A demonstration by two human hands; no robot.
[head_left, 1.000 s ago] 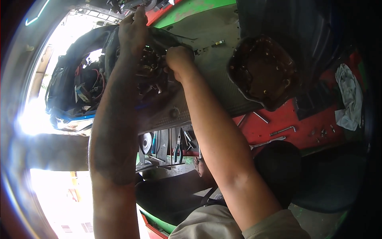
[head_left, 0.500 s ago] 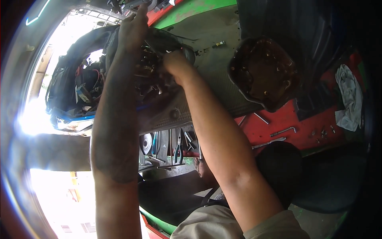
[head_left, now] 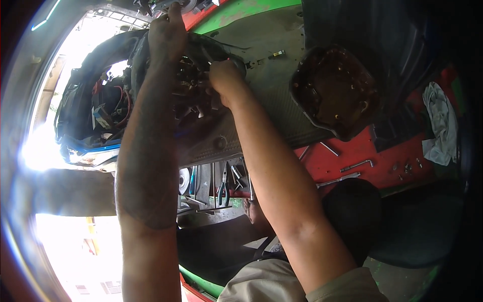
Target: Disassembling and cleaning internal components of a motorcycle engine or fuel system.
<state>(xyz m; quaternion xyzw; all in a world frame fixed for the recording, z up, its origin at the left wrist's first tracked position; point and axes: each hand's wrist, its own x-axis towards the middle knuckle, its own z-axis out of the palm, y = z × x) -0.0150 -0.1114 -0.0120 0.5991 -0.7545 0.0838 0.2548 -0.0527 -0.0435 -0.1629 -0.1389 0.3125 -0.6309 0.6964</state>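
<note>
In the head view, stretching the left hand (head_left: 167, 38) over the upper rim of the opened dark housing (head_left: 75, 105) at upper left; curling the right hand (head_left: 225, 79) at its right side, near upper centre. Impossible to make out either grip as spread or pinching. Showing rightward a brown pan-shaped part (head_left: 334, 90), above a red surface (head_left: 322, 163).

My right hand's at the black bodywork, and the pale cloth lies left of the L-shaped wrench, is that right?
Not quite: the head view shows the pale cloth to the right of the L-shaped wrench. Your right hand is at the black bodywork, as you said.
</note>
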